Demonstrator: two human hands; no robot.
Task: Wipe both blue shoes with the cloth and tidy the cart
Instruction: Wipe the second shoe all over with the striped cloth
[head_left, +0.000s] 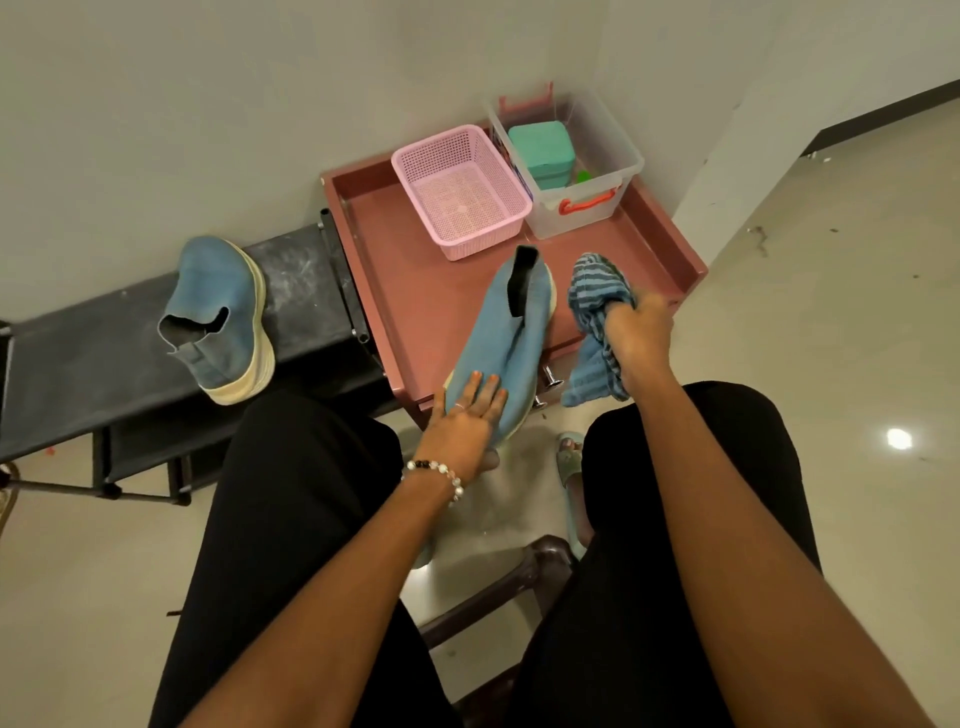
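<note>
I log: red cart (395, 291) on glossy floor (831, 364) by wall; left hand (470, 415) flat on shoe (501, 343), right hand (636, 332) gripping cloth (597, 306).

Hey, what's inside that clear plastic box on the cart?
Inside the clear box a teal lidded container stands upright, with something small and green beside it. Printed packaging shows against the wall next to the pink basket. Whatever lies under the container is hidden.
</note>
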